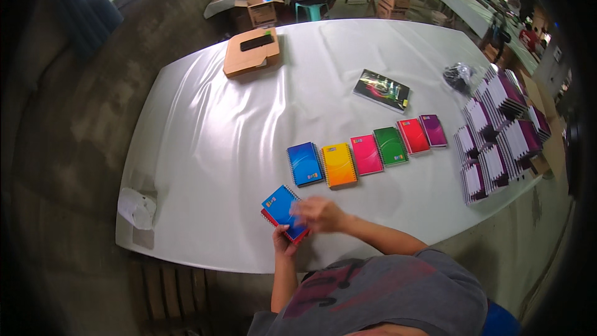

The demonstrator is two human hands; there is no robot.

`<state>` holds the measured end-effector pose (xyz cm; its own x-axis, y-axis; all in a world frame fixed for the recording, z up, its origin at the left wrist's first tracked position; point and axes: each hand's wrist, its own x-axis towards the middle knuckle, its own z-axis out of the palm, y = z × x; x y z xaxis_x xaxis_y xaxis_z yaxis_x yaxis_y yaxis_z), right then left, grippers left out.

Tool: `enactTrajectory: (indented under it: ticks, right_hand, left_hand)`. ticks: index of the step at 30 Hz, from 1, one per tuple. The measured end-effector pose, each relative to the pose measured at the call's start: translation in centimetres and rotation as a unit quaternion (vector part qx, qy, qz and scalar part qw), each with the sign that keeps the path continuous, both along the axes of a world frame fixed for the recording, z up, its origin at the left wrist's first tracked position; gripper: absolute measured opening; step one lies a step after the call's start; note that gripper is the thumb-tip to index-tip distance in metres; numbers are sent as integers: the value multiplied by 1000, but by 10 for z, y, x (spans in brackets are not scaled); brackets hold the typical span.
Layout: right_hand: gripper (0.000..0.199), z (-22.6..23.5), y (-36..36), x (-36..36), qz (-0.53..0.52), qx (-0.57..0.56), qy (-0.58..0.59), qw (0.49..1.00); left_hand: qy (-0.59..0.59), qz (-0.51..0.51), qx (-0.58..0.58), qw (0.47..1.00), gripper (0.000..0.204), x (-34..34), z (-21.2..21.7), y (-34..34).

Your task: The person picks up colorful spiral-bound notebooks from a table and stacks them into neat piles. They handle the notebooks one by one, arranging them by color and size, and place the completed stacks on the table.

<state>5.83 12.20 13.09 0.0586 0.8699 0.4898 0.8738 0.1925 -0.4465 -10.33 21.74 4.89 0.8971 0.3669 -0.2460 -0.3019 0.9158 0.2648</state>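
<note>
Closed around the lower end of a blue spiral notebook [278, 205] is my left hand [285, 241], its thumb on the cover. A red notebook [267, 216] sticks out from underneath, held with it. My right hand [320, 214] is over the blue notebook's right edge; motion blurs its fingers, so I cannot tell whether they grip anything. Beyond my hands runs a slanted row of spiral notebooks: another blue one [305, 164], a yellow one [339, 165], a pink one [367, 155], a green one [390, 145], a red one [413, 135] and a purple one [433, 130].
Stacks of purple-covered notebooks [497, 137] fill the table's right side, beside a dark plastic-wrapped bundle [459, 77]. A black shrink-wrapped pack [382, 91] lies behind the row. Far left are a flat carton [249, 56] with a black phone [257, 43]; a white roll [137, 208] is nearer.
</note>
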Motion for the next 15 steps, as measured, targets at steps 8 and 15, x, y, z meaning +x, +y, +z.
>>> enactTrajectory:
  ticks: [8, 15]
  right_hand:
    - [32, -54, -26, 81, -213, -98, -94, 967]
    - [12, 31, -44, 91, -94, 130, 580, 799]
  left_hand:
    - [47, -54, 33, 997, 70, 7, 33, 3]
    - [27, -144, 46, 988, 83, 28, 51, -17]
